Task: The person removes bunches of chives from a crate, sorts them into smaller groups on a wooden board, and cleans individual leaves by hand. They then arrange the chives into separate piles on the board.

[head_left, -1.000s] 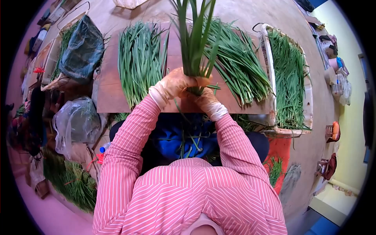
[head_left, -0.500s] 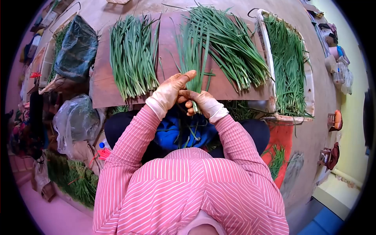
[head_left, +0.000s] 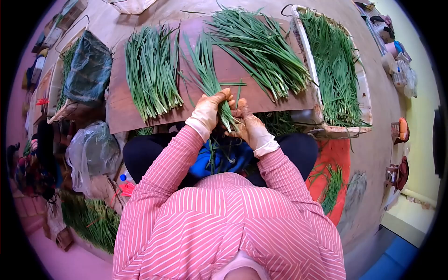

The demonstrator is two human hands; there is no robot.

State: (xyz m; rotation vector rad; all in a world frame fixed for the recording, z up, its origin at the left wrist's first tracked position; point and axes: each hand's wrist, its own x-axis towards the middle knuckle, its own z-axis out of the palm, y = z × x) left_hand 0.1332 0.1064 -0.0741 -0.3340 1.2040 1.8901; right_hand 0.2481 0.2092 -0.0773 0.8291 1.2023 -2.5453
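My left hand [head_left: 211,108], in a stained pale glove, is closed round a small bunch of long green leaves [head_left: 205,63] near its lower end. The leaves point up and left over the brown board [head_left: 196,93]. My right hand [head_left: 250,125] is just to the right, its fingers bent at the pale stem ends of the bunch; whether they pinch a stem is too small to tell. On the board, one pile of leaves [head_left: 151,74] lies to the left and a larger pile [head_left: 261,51] to the right.
A white crate [head_left: 365,100] of green leaves stands right of the board. At the left are another crate with a dark green bag [head_left: 91,65] and a clear plastic bag [head_left: 93,151]. Red cloth [head_left: 339,156] with loose leaves lies at lower right. Blue cloth covers my lap.
The bunch has tilted to the left in my left hand. My right hand has turned and its fingers have loosened at the stem ends. The whole view has shifted slightly.
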